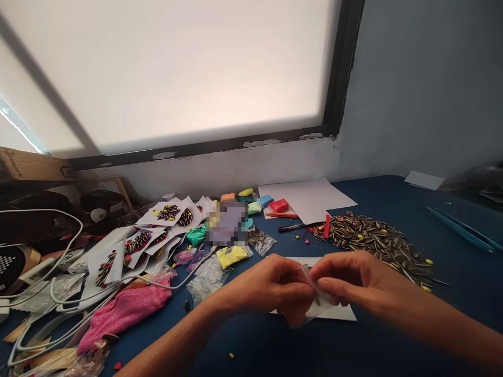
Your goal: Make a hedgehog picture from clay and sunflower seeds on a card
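Note:
Between my two hands is a small clear plastic bag point(314, 308), pinched from both sides. My left hand point(281, 288) grips its left edge with thumb and fingers. Thumb and fingertips of my right hand point(349, 277) press on its upper right part. Something small and dark shows faintly inside the bag, too unclear to name. Below the hands lies a sheet of white paper point(341, 312) on the dark blue table point(251, 340). Just beyond my right hand spreads a pile of striped sunflower seeds point(365, 235) with a few coloured bits among them.
White cards with seed designs point(137, 243) overlap at the left, near a pink cloth point(128, 306) and a white cable point(173, 287). Coloured clay packets point(231, 256) lie mid-table. A black pen point(291, 228) and large white paper point(310, 196) are farther back; blue tweezers point(463, 228) lie right.

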Motion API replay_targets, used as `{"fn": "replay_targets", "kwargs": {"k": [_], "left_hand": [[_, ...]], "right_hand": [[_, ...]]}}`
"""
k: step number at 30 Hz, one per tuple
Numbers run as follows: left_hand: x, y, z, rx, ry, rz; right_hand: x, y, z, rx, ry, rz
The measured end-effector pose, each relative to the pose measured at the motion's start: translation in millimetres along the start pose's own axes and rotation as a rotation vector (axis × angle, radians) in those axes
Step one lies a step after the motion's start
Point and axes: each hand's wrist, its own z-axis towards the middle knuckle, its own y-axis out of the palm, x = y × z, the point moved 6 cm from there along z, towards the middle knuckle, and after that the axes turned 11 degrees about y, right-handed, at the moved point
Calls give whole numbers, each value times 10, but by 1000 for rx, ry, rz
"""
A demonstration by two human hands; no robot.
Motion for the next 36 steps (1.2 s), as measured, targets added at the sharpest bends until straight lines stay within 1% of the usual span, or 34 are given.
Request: {"fn": "replay_targets", "kwargs": {"k": [2,4,7,11,13,15,18,20,23,25,27,30,33,36], "left_hand": [[-28,-16,-8,25,-39,14],[-50,-28,-7,41,-73,20],[-79,-31,10,32,-94,-48],[-108,-57,38,53,-85,-139],[-115,-44,44,47,-86,-148],[-118,-16,44,38,-98,-137],[-119,18,35,46,-118,-119],[-117,28,24,49,-125,-84],[-113,30,4,52,-132,-21],[-102,57,-4,32,-128,-41],[-77,85,2,17,-96,-89],[-66,66,22,75,-64,-170],[-108,10,30,152,-98,-201],[-107,-9,28,144,-102,-143]], "right_hand": [[-5,37,17,-50,24,1],[20,58,29,-37,37,-8],[97,20,22,71,28,16],[215,-119,-40,227,24,75],[225,-156,-59,259,21,43],[199,-135,-55,231,10,-11],[162,-36,-37,116,12,-65],[157,12,-42,65,20,-70],[173,49,-69,32,25,-72],[183,67,-80,21,27,-86],[178,62,-77,42,19,-92],[165,26,-50,77,9,-25],[175,3,-20,66,19,89],[188,-28,-19,104,22,150]]}}
